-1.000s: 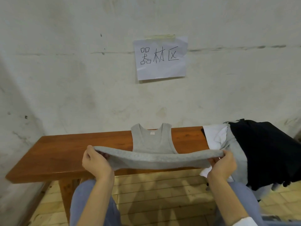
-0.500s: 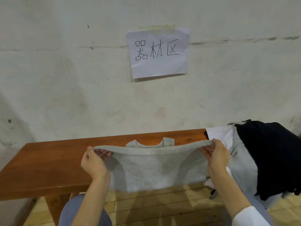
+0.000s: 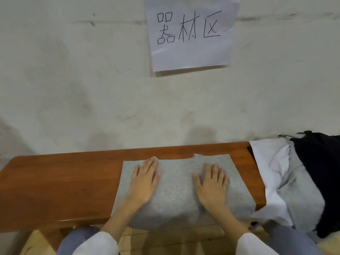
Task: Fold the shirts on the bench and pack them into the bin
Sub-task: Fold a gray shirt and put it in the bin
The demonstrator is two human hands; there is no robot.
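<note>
On the table [image 3: 55,190], centre-right: the grey shirt [image 3: 176,196] lies folded into a flat rectangle, its near edge hanging over the table's front lip.

Both my hands are flat on it, palms down, fingers straight. The left hand [image 3: 145,181] is on the left half, fingertips near the far-left corner. The right hand [image 3: 211,183] is on the right half. Neither grips anything; they just press the cloth.

A small grey flap [image 3: 197,155] pokes out past the far edge. Can't tell if it's a strap or the neckline.

At the right end of the table is a pile of clothes: a white shirt [image 3: 268,162], a grey piece [image 3: 301,196] and a black piece [image 3: 322,172] outermost, all draped over the end. The black piece is cut off by the frame. The pile meets the grey shirt's near-right corner, but I can't tell whether they overlap or only touch. There's something small on top of the pile, too tiny to make out.

On the wall is a paper sign [image 3: 191,52] with three handwritten characters, its top cut off.

Below are my white sleeves, blue-grey trousers and a tiled floor. A tan shape [image 3: 36,242] sits lower left, partly cut off; can't identify it.
</note>
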